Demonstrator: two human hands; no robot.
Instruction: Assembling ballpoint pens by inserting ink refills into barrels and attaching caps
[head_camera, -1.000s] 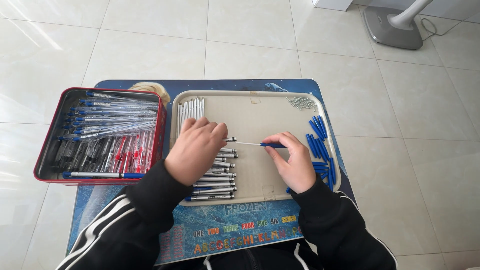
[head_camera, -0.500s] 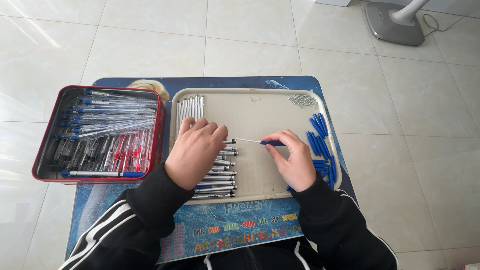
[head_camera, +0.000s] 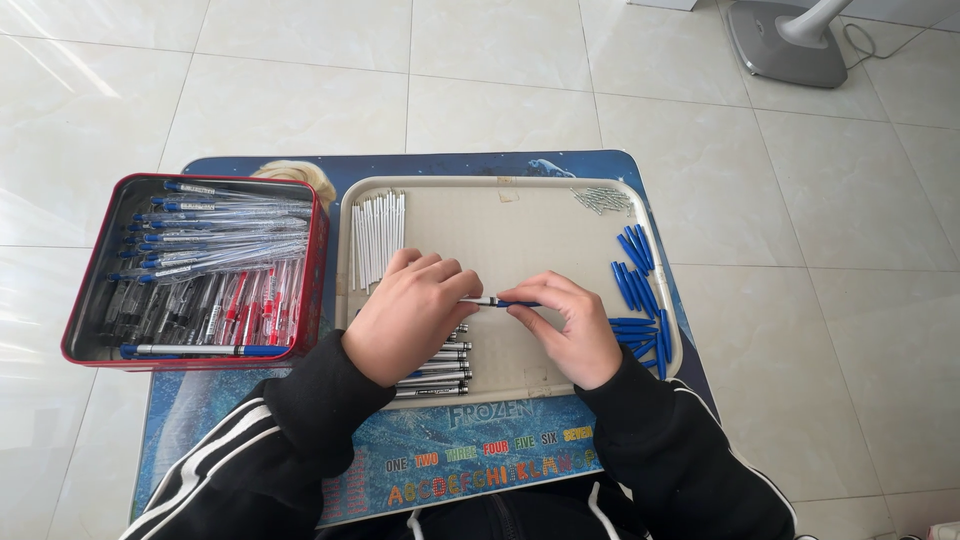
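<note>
Room: white tiled floor (head_camera: 500, 90).
Worktop: low, beige tray (head_camera: 520, 225) on it.
Grip: left hand (head_camera: 410, 315) and right hand (head_camera: 570, 330) both pinch one pen (head_camera: 500, 302).

My one head camera looks steeply down from close above the desk (head_camera: 640, 165), facing forward across the floor (head_camera: 500, 60).

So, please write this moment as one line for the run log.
left hand: holds thin white-and-blue pen part | right hand: pinches same part | over beige plastic tray
</note>
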